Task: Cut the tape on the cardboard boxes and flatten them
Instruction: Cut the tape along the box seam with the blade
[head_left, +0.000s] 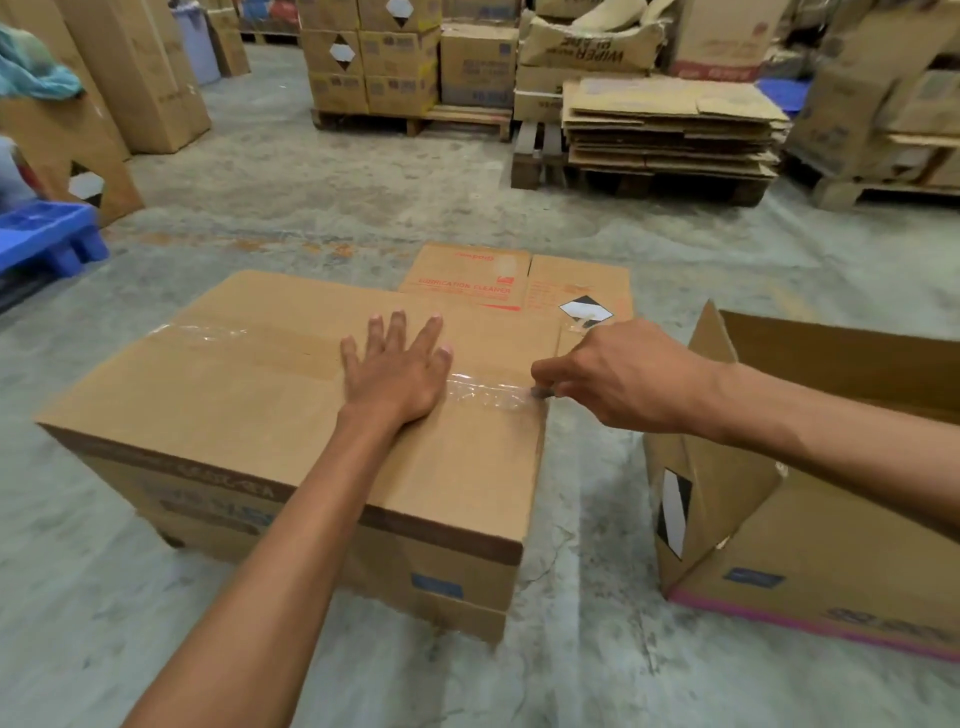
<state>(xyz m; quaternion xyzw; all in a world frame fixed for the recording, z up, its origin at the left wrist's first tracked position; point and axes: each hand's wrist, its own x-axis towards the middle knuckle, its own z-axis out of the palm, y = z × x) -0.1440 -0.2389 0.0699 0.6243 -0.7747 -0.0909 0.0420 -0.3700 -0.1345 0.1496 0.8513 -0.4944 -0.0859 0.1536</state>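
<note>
Now our left hand (397, 371) lies flat and open on the sealed box (291, 405); our right hand (618, 376), at the box's right edge, pinches a small blade (540, 393) against the tape (483, 389).

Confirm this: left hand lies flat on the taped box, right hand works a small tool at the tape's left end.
Not quite. In the head view the right hand works the tape at its right end. The left hand does lie flat on the taped box.

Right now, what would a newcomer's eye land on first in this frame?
The large brown cardboard box sealed with clear tape fills the centre, the left hand pressed flat on its top. The right hand holds a small tool, too blurred to identify, at the tape's right end. An opened cardboard box with a pink base stripe stands to the right.
</note>
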